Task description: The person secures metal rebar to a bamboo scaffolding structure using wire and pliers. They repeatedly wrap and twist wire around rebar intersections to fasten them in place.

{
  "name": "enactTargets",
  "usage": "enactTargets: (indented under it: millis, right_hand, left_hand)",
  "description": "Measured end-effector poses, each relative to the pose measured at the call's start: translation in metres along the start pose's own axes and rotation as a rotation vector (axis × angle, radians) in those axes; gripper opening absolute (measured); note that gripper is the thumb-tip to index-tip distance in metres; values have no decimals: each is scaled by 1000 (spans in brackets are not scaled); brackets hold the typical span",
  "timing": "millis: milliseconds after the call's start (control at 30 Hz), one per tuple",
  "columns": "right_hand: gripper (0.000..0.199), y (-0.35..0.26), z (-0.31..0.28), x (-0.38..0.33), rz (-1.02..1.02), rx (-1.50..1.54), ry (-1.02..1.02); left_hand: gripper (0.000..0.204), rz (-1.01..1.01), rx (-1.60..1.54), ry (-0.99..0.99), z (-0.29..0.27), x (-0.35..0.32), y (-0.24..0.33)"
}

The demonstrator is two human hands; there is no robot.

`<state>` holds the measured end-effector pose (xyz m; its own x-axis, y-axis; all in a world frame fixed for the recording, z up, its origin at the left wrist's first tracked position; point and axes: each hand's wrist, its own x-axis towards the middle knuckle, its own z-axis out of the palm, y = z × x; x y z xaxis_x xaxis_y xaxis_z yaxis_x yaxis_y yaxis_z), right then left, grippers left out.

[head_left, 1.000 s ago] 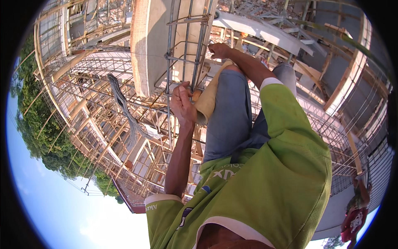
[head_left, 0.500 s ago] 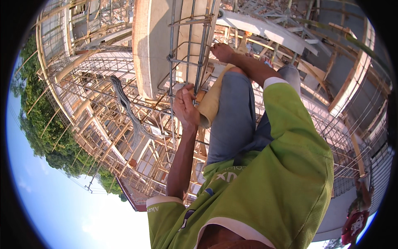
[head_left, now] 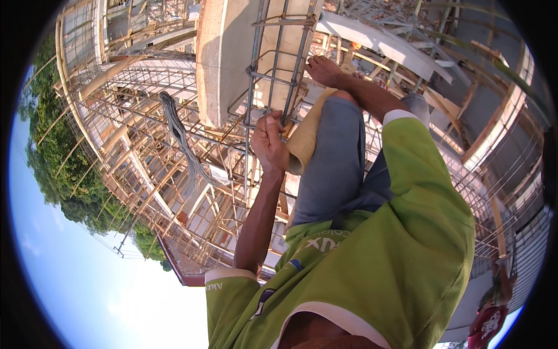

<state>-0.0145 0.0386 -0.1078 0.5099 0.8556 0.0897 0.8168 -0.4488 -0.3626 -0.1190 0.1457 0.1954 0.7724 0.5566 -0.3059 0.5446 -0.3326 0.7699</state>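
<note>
My left hand (head_left: 269, 142) is closed beside the lower ends of the steel rebar cage (head_left: 272, 75), thumb and fingers pressed together. Whatever lies inside its fingers is hidden. Right of it, a tan tube-like piece (head_left: 309, 135) rests along my bent knee. Farther off, my right hand (head_left: 323, 71) reaches past the knee to the cage's right side, with its fingers apart and nothing visible in them. Pale formwork boards (head_left: 210, 64) stand behind and left of the bars. A hank of grey tie wire (head_left: 179, 131) hangs to the left of my left hand.
Bamboo and timber scaffolding (head_left: 131, 148) with thin bars spreads below on the left. A pale beam (head_left: 378, 43) runs across the upper right. At the lower right is another person in a red shirt (head_left: 487, 323). Trees (head_left: 70, 180) border the far left.
The whole scene has shifted slightly to the right in the view. My left hand has turned a little, its fingers curled more tightly by the bars. The right hand stays in about the same place.
</note>
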Motion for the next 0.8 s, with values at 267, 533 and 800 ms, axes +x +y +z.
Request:
enactTargets:
  millis: [267,533,800]
  right_hand:
    - [12,2,-1,-4,-48,-4,-1]
    - [16,33,63,-12,537,1347,-36]
    - [13,37,23,-2,1060,1776,-254]
  left_hand:
    - [32,49,-30,23,0,-1,3]
    - [31,33,35,-25,2,3,6]
    - [32,-1,-2,-15,0,0,5]
